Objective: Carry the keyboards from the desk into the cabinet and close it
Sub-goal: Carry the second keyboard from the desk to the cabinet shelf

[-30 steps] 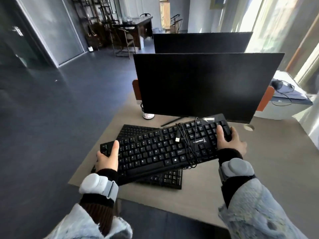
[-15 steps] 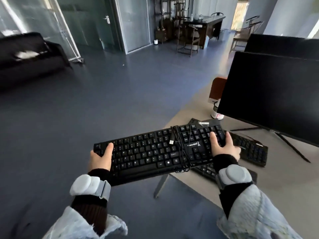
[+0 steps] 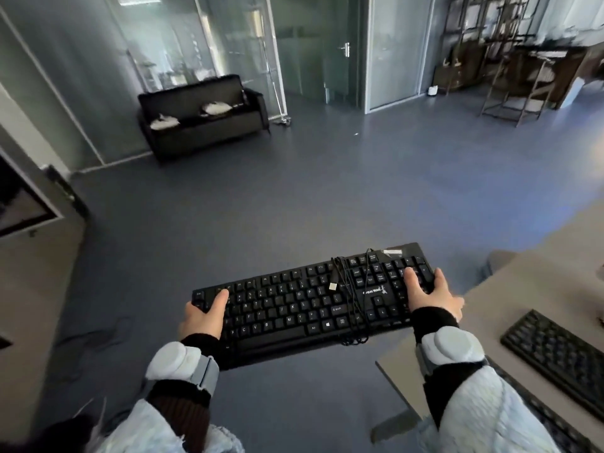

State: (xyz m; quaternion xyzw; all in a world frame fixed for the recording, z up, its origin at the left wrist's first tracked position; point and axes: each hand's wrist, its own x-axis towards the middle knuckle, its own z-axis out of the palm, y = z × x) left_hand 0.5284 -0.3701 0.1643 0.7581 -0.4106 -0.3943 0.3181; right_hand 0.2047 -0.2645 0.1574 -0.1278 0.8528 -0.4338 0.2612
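Keyboard [image 3: 310,308] hides fingers [image 3: 439,286] of both hands.

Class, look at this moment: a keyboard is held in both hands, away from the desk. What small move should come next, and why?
Probably keep walking the keyboard across the open floor, level. Left hand and right hand grip its ends, its loose cable is draped on top, and another keyboard remains on the desk.

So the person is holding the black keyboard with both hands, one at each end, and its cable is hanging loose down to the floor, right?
Not quite. Both hands, left hand and right hand, do hold the black keyboard at its ends, but the head view shows its black cable bundled on top of the keys, not hanging to the floor.
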